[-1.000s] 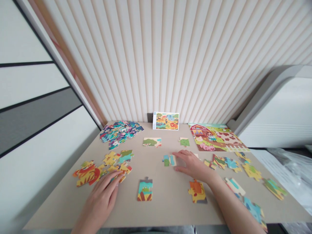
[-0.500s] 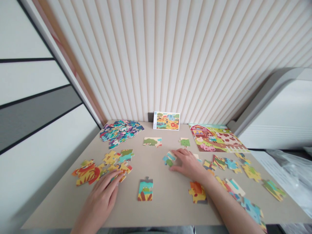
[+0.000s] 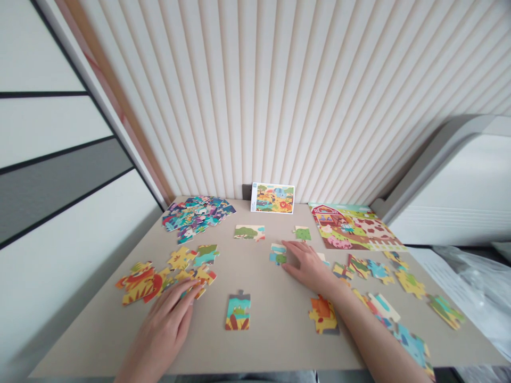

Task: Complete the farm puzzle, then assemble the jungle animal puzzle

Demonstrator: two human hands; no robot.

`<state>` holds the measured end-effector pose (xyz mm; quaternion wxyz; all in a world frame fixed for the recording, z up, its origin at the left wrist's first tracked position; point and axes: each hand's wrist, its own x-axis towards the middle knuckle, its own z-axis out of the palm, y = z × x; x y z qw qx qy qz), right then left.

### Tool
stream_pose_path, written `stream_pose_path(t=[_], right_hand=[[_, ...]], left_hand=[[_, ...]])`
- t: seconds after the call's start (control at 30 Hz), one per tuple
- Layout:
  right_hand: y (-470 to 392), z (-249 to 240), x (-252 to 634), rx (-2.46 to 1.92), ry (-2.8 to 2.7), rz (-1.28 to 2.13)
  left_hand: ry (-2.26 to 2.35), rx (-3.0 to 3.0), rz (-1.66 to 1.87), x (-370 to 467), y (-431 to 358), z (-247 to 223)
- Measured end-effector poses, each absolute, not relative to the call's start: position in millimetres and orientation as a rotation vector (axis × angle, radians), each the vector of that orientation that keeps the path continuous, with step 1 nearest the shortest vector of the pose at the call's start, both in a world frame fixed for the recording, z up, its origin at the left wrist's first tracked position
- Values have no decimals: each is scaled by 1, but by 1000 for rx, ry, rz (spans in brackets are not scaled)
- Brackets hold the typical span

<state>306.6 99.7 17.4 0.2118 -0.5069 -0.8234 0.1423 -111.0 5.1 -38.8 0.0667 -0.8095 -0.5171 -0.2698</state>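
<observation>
A small jigsaw piece (image 3: 278, 255) in pale, blue and green lies flat in the middle of the table. The thumb and index finger of my right hand (image 3: 309, 267) span its right end, one at the upper edge and one at the lower. On the left, my left hand (image 3: 170, 314) rests with its fingers stretched out over the near side of a cluster of yellow and orange jigsaw pieces (image 3: 181, 257). Its fingertips cover part of a piece (image 3: 205, 275). Between my hands lies a frog piece (image 3: 238, 312), and a lion piece (image 3: 323, 315) is beside my right forearm.
A picture card (image 3: 273, 198) stands against the pleated wall. Behind lie a tree piece (image 3: 249, 232) and a green bush piece (image 3: 302, 233). A dark heap of pieces (image 3: 199, 215) is back left, a farm puzzle (image 3: 355, 226) back right. Several loose pieces (image 3: 379, 270) lie on the right.
The small piece at my right fingers has turned from slanted to nearly straight. My right hand has shifted slightly right and back. My left hand is almost unmoved.
</observation>
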Motion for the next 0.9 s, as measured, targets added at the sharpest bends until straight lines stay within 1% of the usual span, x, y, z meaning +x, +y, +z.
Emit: stream_pose_path(t=[0.2, 0.3, 0.43, 0.63, 0.9], right_hand=[[102, 14, 306, -1383, -2291, 408], [110, 14, 312, -1376, -2313, 354], [140, 19, 328, -1395, -2320, 257], [184, 16, 346, -1452, -2292, 286], [182, 8, 351, -1454, -2290, 298]], left_hand=[[-1565, -2445, -829, -110, 6, -38], [-1544, -2428, -848, -109, 7, -36], [-1523, -2432, -827, -111, 7, -39], [-1548, -2437, -787, -115, 7, -48], [-1527, -2424, -794, -113, 8, -45]])
